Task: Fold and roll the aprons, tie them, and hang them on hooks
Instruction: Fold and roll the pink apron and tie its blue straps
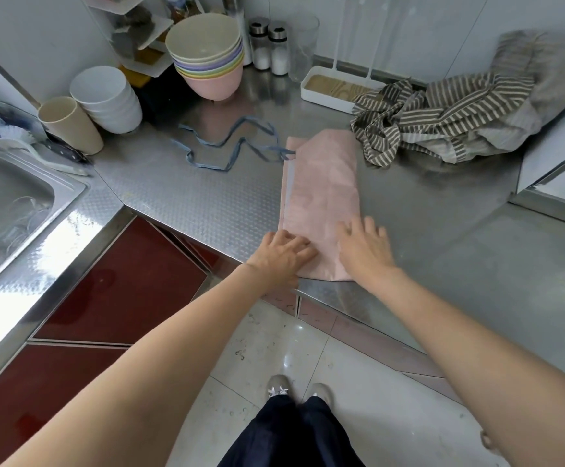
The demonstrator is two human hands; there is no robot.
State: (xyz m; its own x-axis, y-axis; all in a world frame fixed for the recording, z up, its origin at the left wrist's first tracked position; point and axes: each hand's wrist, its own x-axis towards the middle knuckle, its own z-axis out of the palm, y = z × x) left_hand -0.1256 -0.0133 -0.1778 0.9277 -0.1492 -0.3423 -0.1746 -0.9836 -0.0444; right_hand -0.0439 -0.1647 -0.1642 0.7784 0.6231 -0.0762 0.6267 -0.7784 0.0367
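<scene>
Honestly can't read a single thing here, no labels, brand names or numbers anywhere. The two shakers [269, 45] at the back of the counter [180, 193] look plain, everything else is unmarked too.

Both arms bare, reaching forward and slightly inward from the bottom corners of the view, forearms extended nearly straight. Left hand [283, 254] palm down, back of the hand facing the camera, fingers pointing forward and to the right, slightly bent at the knuckles, fingertips close together. Right hand [363, 249] also palm down, fingers spread and nearly straight, pointing forward and a little left. The two hands lie near each other at about the same reach, apart, not touching; the right sits marginally further forward. Wrists level with the forearms, no marked bend. Below, between the arms, dark trouser legs and two light shoes, toes pointing forward.
</scene>
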